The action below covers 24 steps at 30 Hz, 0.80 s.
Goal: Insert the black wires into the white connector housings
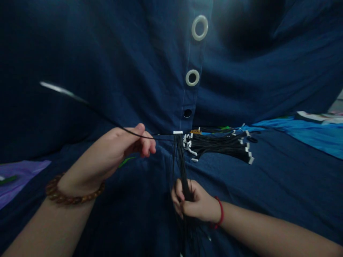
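My right hand [197,201] is closed around a bundle of thin black cords [181,160]. A white end piece [178,132] tops that bundle, and loose strands hang below the fist. To its left, my left hand [125,142] has curled fingers, with a single black cord [107,119] running between thumb and fingers. That cord stretches right to the held bundle. Its other end is a blurred white tip [56,87], up in the air at the left. Beside the bundle lies a pile of black cords [219,146] with white ends.
Dark blue cloth [120,71] fills the background and lies under the hands; pale rings [199,28] run down its middle strip. A bright blue patterned fabric [302,134] spreads at the right, a purple piece [23,176] at the left. A small orange-brown item [195,131] touches the pile.
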Available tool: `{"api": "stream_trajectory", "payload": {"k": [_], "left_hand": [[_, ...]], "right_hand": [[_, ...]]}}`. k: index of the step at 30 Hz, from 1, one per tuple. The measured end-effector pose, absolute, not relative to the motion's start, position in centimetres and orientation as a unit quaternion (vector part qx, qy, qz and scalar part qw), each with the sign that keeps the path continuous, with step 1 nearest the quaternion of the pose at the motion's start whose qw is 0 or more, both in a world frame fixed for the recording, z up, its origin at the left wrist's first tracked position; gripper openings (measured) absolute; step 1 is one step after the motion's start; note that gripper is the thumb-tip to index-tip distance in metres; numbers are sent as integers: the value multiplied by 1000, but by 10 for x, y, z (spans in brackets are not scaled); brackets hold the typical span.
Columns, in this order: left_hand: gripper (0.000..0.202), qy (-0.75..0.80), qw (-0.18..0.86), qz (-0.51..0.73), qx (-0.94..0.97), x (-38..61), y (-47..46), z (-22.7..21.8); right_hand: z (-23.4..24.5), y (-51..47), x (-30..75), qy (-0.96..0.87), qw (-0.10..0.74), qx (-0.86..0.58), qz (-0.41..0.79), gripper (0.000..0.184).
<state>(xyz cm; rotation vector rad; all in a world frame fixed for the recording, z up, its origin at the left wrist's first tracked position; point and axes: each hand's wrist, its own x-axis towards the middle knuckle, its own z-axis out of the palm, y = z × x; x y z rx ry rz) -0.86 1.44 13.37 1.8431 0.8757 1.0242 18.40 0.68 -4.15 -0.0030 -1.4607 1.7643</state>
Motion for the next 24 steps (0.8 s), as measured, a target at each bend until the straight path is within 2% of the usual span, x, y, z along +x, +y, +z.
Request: {"api": "stream_trajectory", "payload": {"k": [2,4,7,10,14,16,19,21,24], "left_hand": [[26,400,357,417,734,-5,24,125],[10,417,404,432,690,2,34,114],[21,393,485,418,661,16,41,97],[32,334,574,383,642,28,37,87],[23,228,645,470,558,31,26,92],[13,209,616,530,544,25,19,104],[15,239,505,622,549,10,3,128],[17,271,406,676,553,1,-11,142],[17,320,296,685,584,-7,-26,151]], "right_hand": [[-40,6,183,-565,409,15,716,15],[-37,4,182,-547,396,34,737,15],[-30,-2,178,-518,357,66,775,17],[-20,-10,174,-490,320,71,808,29],[0,-21,176,-484,305,-1,820,38],[15,-22,180,-511,302,-56,803,32],[45,-16,189,-584,321,-156,729,20],[69,-13,193,-629,362,-209,656,19],[101,-16,186,-685,410,-224,559,25]]}}
